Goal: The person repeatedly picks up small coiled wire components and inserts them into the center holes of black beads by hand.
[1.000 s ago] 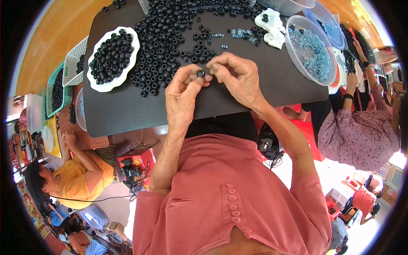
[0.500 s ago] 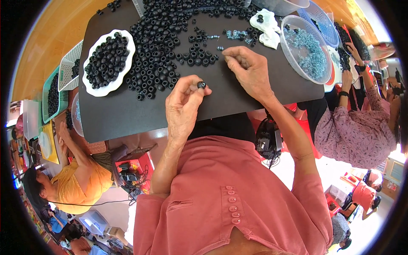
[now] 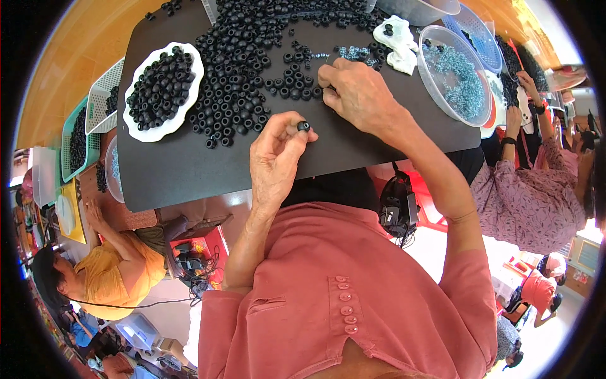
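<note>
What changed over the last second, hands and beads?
The right hand moved away from the left hand, out over the table, then back left to the edge of a small black bead cluster; whether its fingers hold anything can't be told. The left hand dropped slightly toward the body. Unchanged: the black bead in the left fingers, white plate, clear bowl.

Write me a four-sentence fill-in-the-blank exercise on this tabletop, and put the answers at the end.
1. The left hand holds a bead coloured ____.
2. The scalloped plate, heaped with black beads, is coloured ____.
3. From the wearer's viewpoint, that plate stands on the table's ____ side.
4. Of the scalloped plate and the round clear tub, the right hand is nearer the ____.

Missing words: black; white; left; tub.
</note>
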`<state>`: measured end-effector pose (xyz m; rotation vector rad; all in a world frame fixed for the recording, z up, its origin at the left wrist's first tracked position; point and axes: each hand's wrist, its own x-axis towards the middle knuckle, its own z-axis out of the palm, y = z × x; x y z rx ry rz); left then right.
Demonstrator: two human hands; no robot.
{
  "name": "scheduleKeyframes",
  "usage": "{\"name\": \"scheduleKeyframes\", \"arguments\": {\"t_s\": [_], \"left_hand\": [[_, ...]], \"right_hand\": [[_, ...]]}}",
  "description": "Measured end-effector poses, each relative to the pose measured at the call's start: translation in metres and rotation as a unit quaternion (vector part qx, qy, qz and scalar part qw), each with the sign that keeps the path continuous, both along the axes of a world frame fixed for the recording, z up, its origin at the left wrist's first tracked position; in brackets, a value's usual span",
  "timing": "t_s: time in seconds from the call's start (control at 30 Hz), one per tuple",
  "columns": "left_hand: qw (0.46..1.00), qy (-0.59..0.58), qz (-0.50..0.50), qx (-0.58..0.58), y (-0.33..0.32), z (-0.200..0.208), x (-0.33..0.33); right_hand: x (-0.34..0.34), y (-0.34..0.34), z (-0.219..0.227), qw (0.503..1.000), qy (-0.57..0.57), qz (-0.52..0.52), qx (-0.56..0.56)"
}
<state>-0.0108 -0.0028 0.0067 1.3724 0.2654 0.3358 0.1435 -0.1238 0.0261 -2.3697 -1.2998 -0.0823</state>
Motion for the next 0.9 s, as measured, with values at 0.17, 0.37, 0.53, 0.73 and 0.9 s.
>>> {"name": "scheduleKeyframes", "arguments": {"t_s": [0.17, 0.37, 0.53, 0.73, 0.9], "left_hand": [[1.000, -0.012, -0.010, -0.027, 0.003, 0.000, 0.001], [0.996, -0.027, -0.008, -0.084, 0.007, -0.005, 0.002], [0.997, -0.014, 0.003, -0.081, 0.003, -0.004, 0.003], [0.997, -0.002, 0.009, -0.074, 0.003, 0.000, 0.002], [0.997, -0.004, 0.009, -0.074, 0.003, 0.000, 0.002]], "right_hand": [[0.009, -0.006, -0.003, 0.999, 0.014, 0.015, 0.031], [-0.017, -0.016, -0.009, 0.847, 0.472, -0.024, 0.244], [-0.041, -0.005, -0.002, 0.809, 0.511, 0.007, 0.290], [-0.049, 0.004, 0.003, 0.820, 0.463, 0.078, 0.327], [-0.047, 0.003, 0.004, 0.840, 0.427, 0.094, 0.320]]}}
